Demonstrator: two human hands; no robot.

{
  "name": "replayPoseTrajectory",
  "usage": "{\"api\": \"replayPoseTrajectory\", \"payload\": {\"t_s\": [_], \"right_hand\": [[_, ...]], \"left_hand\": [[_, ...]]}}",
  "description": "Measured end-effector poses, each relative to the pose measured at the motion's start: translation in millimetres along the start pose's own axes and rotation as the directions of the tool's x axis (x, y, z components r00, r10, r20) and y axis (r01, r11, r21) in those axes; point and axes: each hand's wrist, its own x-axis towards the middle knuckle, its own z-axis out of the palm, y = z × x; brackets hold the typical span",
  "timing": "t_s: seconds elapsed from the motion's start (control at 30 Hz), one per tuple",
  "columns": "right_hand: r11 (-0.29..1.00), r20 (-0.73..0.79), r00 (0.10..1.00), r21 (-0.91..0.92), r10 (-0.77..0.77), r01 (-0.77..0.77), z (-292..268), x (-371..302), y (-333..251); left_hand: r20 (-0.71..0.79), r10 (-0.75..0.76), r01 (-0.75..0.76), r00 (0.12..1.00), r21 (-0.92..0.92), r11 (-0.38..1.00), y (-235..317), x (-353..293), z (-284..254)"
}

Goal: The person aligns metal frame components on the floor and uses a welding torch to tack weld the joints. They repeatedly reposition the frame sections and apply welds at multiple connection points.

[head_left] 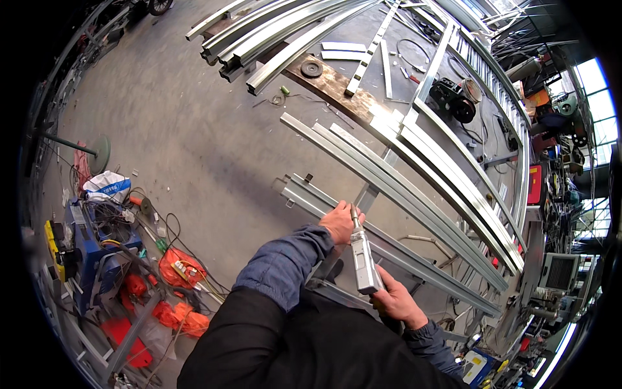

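A silver, boxy power tool (364,262) with a narrow round nose is between my hands, its nose pointing away from me. Its rear end is gripped by my right hand (398,298), fingers wrapped round the underside. My left hand (338,222) is closed at the nose, with thumb and fingers pinching around the tip; whatever else it may hold is hidden. Just beyond and below the tool, a long galvanized steel channel (414,260) lies across in front of me. It has small brackets (289,202) at its left end.
More steel profiles (402,188) lie parallel beyond, near a wooden board (337,87) bearing a dark disc (311,69). A stack of channels (278,39) is at the far left. Blue equipment (97,253), orange bags (183,267) and cables clutter the left floor. A black-wheeled machine (453,98) stands far right.
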Motion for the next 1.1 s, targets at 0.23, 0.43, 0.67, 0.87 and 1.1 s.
{"api": "replayPoseTrajectory", "payload": {"t_s": [0.23, 0.43, 0.67, 0.87, 1.1], "right_hand": [[0.949, 0.063, 0.992, -0.291, -0.107, 0.121, 20.1, 30.7, -35.9], [0.946, 0.067, 0.998, -0.325, 0.019, 0.003, 30.1, 55.5, -50.0], [0.926, 0.080, 0.993, -0.374, 0.093, -0.056, 31.3, 75.9, -45.4], [0.893, 0.110, 0.980, -0.437, 0.168, -0.104, 38.8, 86.9, -63.7], [0.872, 0.093, 0.989, -0.486, 0.112, -0.053, 37.2, 90.5, -60.3]], "left_hand": [[-0.047, 0.064, -0.060, 0.997, 0.087, 0.994, -8.2, -1.3, -3.0], [-0.072, 0.059, -0.057, 0.996, 0.033, 0.998, -12.1, -4.5, -9.1], [0.022, 0.060, -0.060, 0.998, -0.025, 0.998, -13.6, -3.0, -14.5], [0.023, 0.082, -0.081, 0.996, -0.049, 0.996, -15.7, -3.7, -17.6], [0.015, 0.092, -0.091, 0.996, -0.066, 0.994, -15.9, -2.5, -19.6]]}}
